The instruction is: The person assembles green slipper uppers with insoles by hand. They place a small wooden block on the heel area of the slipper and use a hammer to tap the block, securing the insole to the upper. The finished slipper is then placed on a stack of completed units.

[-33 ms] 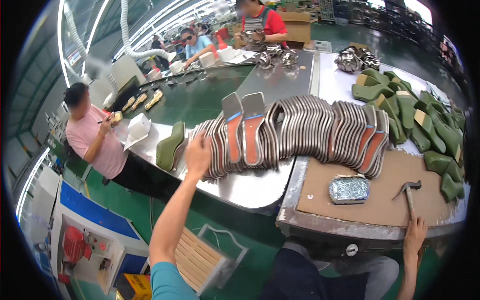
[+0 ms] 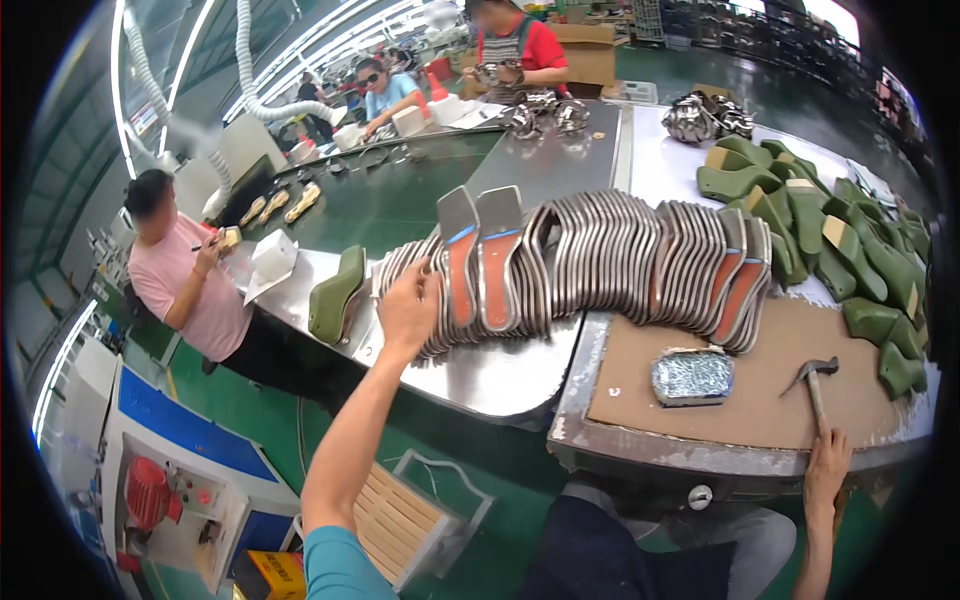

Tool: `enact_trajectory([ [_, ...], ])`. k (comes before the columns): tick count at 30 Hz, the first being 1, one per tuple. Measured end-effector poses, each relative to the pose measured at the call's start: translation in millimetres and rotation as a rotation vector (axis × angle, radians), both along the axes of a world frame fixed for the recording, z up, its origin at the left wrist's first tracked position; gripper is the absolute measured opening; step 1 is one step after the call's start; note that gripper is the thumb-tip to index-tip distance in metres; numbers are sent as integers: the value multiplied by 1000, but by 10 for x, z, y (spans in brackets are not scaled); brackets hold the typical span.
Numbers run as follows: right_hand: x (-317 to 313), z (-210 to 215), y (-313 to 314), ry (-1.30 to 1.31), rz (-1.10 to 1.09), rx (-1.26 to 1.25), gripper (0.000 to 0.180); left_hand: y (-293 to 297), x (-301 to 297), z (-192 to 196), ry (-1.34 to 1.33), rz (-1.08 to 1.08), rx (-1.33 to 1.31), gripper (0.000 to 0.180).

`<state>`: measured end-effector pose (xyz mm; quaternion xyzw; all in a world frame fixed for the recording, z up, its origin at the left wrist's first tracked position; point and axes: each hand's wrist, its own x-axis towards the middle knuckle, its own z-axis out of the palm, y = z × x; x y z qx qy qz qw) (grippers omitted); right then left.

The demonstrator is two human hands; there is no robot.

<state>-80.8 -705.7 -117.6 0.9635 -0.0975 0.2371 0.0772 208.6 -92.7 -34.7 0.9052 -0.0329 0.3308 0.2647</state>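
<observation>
A long row of metal-edged insole-shaped plates [image 2: 605,255] stands packed on edge across the table. Two orange-brown faced insole plates [image 2: 500,280] rise above the row at its left part. My left hand [image 2: 408,312] is over the row's left end, its bent fingers beside the nearer raised plate; whether they touch it, I cannot make out. A green shoe last [image 2: 338,295] lies left of this hand. At the front edge on the right, my right hand [image 2: 829,466] is closed round the handle of a claw hammer [image 2: 819,385], whose head rests on brown board.
A tray of small metal nails [image 2: 692,377] sits on the brown board [image 2: 640,400]. Many green shoe lasts [image 2: 800,215] are heaped at the right. Co-workers stand left [image 2: 190,275] and across the table [image 2: 530,55]. A slatted wooden seat [image 2: 395,525] is below the table.
My left hand has shifted right along the row, closer to the raised insole plates. The view has moved slightly. My right hand keeps its hold on the hammer.
</observation>
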Motion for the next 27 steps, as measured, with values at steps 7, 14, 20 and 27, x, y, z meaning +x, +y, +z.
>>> enact_trajectory([
  [7,78,159,195,-78,58,75,39,-1284,-17,36,-6,-320,71,29],
  [14,119,241,274,-86,34,69,38,-3029,-237,25,23,-739,51,29],
  [20,61,219,238,-78,43,116,43,-4024,29,-209,213,-587,331,32],
  [27,42,308,82,-163,165,625,41,-3696,372,-125,673,-634,-204,25],
])
